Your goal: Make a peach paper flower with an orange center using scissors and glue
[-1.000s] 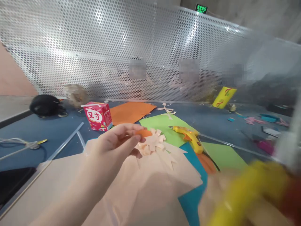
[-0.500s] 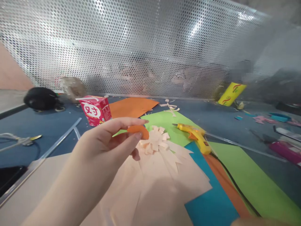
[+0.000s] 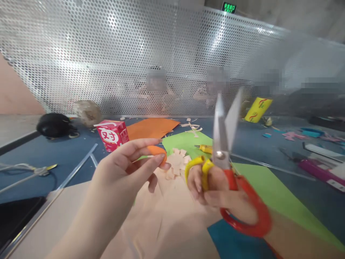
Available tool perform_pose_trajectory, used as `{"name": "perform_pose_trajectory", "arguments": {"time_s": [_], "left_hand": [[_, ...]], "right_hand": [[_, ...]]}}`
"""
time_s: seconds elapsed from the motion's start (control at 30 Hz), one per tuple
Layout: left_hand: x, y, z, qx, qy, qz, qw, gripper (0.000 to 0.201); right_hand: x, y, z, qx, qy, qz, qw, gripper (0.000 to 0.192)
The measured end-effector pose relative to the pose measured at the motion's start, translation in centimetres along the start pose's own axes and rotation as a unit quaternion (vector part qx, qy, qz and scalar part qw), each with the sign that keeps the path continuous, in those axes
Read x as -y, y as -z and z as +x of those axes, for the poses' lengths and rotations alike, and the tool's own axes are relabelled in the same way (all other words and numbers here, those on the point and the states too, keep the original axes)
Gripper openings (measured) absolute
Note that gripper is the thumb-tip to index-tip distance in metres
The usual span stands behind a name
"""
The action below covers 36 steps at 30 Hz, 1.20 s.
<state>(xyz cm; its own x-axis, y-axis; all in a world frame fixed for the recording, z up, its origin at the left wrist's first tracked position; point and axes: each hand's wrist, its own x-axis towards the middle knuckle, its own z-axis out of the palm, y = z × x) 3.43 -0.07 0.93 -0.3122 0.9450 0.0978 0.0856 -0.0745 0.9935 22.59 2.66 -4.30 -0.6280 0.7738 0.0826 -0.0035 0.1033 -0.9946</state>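
An orange piece (image 3: 155, 150) is held in the left hand (image 3: 126, 163), pinched between the thumb on its near side and the fingers behind it. The fingers are bent and brought close to the thumb. The piece is small, plain and thin, with a rounded edge showing beyond the thumb; part of it is hidden by the fingers. It is held in the air, just left of the paper flower (image 3: 176, 162), in the middle of the scene.

Scissors (image 3: 220, 155) are gripped in the right hand (image 3: 217, 184). The thumb is laid through the red loop at the near right, and the other fingers are curled within yellow loops at the left; whether these yellow loops belong to the scissors cannot be told. The blades are spread in a V and pointed upward, with the right blade blurred. Scissors and orange piece are well apart.

The flower, made of pale, short-tabbed paper, is seen between the hands, above the pale paper (image 3: 178, 212). The glue gun (image 3: 205, 148) is partly covered by the scissors and the right hand. A blue sheet (image 3: 226, 239) is seen at the near right, a green sheet (image 3: 260, 180) farther right, and a red carton (image 3: 112, 135) at the far left.
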Motion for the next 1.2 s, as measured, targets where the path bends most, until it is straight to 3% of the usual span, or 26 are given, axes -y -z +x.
{"name": "perform_pose_trajectory", "arguments": {"time_s": [0.07, 0.2, 0.43, 0.57, 0.73, 1.0, 1.2], "left_hand": [[-0.1, 0.1, -0.2, 0.006, -0.019, -0.032, 0.999, 0.022], [0.2, 0.5, -0.2, 0.019, -0.046, -0.047, 0.998, 0.013], [-0.3, 0.0, -1.3, 0.036, -0.056, -0.057, 0.996, 0.012], [-0.6, -0.1, -1.8, 0.048, -0.091, -0.051, 0.993, 0.009], [-0.5, 0.1, -1.8, 0.033, -0.106, -0.023, 0.994, 0.011], [-0.1, -0.3, -1.6, 0.057, -0.129, 0.012, 0.99, 0.01], [-0.3, 0.0, -1.8, 0.072, -0.101, -0.001, 0.992, 0.009]], "right_hand": [[0.9, 0.1, 1.3, 0.01, 0.013, 0.02, 1.0, 0.028], [1.6, -0.6, 1.5, 0.005, -0.031, 0.031, 0.999, 0.034], [0.7, -0.6, 0.8, 0.013, -0.025, -0.096, 0.995, 0.034], [0.5, -0.8, 0.5, 0.049, -0.065, -0.051, 0.995, 0.032], [1.6, -1.9, 0.3, 0.05, -0.099, -0.009, 0.994, 0.033], [0.6, -1.8, 0.7, 0.043, -0.069, -0.035, 0.996, 0.031], [1.1, -1.0, 0.4, 0.049, -0.05, -0.043, 0.997, 0.036]]}}
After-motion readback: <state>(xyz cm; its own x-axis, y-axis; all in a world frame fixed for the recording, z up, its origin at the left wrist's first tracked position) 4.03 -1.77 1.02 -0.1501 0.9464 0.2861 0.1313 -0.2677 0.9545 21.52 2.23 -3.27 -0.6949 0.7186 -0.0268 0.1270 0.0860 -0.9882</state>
